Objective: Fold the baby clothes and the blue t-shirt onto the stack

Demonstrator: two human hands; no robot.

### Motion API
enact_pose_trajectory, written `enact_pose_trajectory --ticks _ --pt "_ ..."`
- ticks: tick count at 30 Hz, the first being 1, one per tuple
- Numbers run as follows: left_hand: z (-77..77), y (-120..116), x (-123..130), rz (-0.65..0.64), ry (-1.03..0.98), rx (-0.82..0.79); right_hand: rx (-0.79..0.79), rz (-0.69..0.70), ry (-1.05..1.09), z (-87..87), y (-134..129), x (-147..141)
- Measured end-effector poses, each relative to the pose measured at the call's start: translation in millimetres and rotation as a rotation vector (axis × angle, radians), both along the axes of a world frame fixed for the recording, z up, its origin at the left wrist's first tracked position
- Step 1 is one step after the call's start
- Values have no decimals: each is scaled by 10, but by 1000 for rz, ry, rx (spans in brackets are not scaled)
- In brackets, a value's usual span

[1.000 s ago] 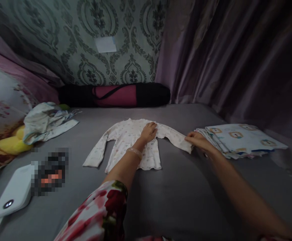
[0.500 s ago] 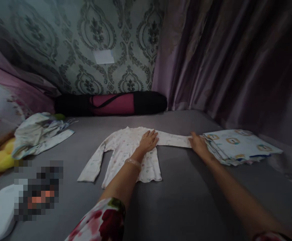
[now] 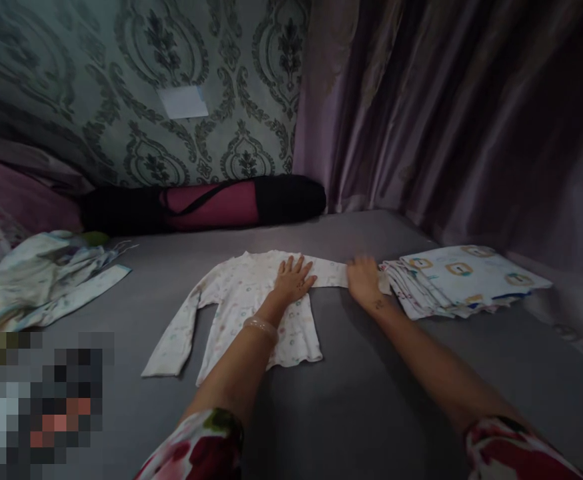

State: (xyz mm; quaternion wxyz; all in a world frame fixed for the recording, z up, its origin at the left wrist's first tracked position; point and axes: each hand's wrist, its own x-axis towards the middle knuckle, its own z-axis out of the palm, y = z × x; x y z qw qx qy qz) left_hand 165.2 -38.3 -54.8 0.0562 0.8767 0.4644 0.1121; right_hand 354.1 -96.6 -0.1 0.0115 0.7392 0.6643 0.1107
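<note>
A small white long-sleeved shirt (image 3: 251,293) with a fine print lies spread on the grey bed sheet (image 3: 351,400). Its left sleeve slants down toward me, while its right sleeve stretches out sideways. My left hand (image 3: 293,279) rests flat with fingers spread on the shirt near the right shoulder. Over the right sleeve lies my right hand (image 3: 364,279), its fingers smeared by motion; the sleeve's cuff shows just beyond it. Whether those fingers grip the cloth cannot be made out.
A stack of folded printed cloths (image 3: 471,277) sits right of the sleeve. Crumpled clothing (image 3: 46,280) lies at the left by something yellow. A black and maroon long bag (image 3: 211,203) lies along the wall. A pixelated patch covers the lower left. Purple curtains (image 3: 366,113) hang at the right.
My right hand has moved left along the sleeve, from the cuff toward the middle. My left hand stays on the shirt, its fingers more spread. The view has shifted slightly.
</note>
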Motion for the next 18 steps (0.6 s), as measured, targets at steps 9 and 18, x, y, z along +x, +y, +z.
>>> enact_pose_trajectory --ticks 9,18 --pt "20 -3 -34 -21 61 -18 -149 186 549 -355 214 -727" --pt "26 -1 21 8 0 -58 -154 -78 282 -307 -200 265"
